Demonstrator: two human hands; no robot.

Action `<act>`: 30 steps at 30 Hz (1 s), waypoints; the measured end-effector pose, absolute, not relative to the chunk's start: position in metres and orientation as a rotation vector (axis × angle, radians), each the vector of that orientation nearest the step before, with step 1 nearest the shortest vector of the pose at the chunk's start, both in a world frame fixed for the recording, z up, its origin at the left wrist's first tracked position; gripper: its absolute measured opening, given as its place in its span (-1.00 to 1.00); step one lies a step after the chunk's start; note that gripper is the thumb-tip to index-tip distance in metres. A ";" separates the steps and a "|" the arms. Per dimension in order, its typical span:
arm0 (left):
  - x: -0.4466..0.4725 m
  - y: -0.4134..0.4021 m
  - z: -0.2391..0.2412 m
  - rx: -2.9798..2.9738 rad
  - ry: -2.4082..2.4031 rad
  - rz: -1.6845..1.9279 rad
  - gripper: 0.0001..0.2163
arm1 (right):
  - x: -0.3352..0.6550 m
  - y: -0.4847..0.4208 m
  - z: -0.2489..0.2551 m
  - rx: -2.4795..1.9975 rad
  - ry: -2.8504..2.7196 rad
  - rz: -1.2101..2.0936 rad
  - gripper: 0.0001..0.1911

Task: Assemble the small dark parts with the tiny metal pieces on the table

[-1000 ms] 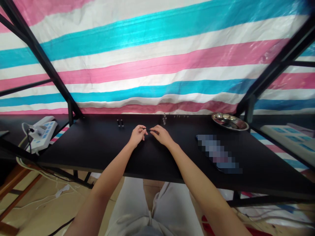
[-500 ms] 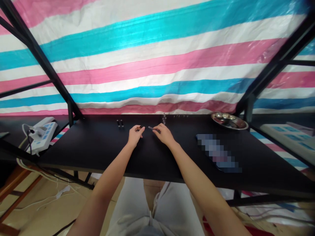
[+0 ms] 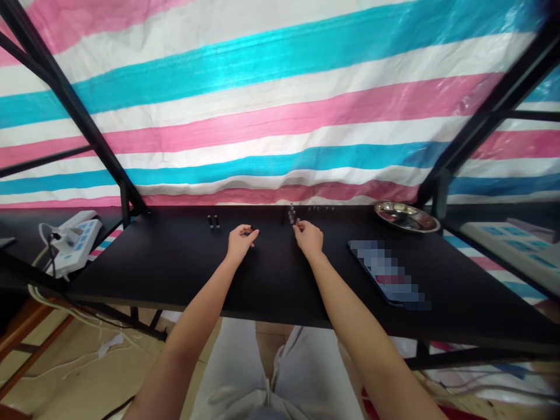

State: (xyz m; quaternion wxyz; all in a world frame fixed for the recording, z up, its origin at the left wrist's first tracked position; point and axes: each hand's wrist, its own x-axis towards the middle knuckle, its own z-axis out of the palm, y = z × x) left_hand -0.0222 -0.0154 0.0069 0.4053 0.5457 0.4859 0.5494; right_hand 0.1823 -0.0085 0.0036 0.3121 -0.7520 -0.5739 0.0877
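Observation:
My left hand [image 3: 240,240] rests on the black table [image 3: 175,262] near the middle, fingers curled in a pinch on a tiny dark piece I cannot make out. My right hand [image 3: 309,237] has reached further back, its fingertips pinched at a small cluster of silvery parts [image 3: 292,213] standing near the table's far edge. Whether its fingers hold anything is too small to tell. Two small dark cylinders [image 3: 213,221] stand upright to the left of my left hand.
A round metal dish [image 3: 406,216] sits at the back right. A flat phone-like device [image 3: 387,274] lies right of my hands. A white power strip [image 3: 72,239] with a cable is at the far left. Black frame posts rise at both sides; a striped tarp hangs behind.
My hands were pinched together on a small dark piece; they parted. My right hand moved right and back to the silvery cluster, while my left hand stayed in place.

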 end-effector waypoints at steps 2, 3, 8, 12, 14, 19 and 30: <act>-0.022 -0.015 0.007 1.371 1.233 1.380 -0.70 | 0.182 -0.006 0.003 -1.979 -1.517 0.221 -0.80; -0.022 -0.014 0.006 1.370 1.238 1.376 -0.70 | 0.182 -0.005 0.003 -1.975 -1.522 0.211 -0.79; -0.022 -0.015 0.006 1.394 1.226 1.365 -0.68 | 0.182 0.005 -0.002 -2.005 -1.549 0.204 -0.75; -0.021 -0.015 0.004 1.426 1.209 1.357 -0.68 | 0.183 0.011 -0.004 -2.066 -1.555 0.245 -0.74; -0.021 -0.016 0.004 1.448 1.224 1.349 -0.69 | 0.183 0.012 -0.003 -2.086 -1.556 0.256 -0.73; -0.013 -0.017 0.007 1.569 1.294 1.280 -0.77 | 0.184 0.014 -0.001 -2.111 -1.573 0.289 -0.72; 0.036 0.024 0.004 1.908 1.479 1.091 -0.87 | 0.182 0.002 0.006 -2.202 -1.671 0.194 -0.67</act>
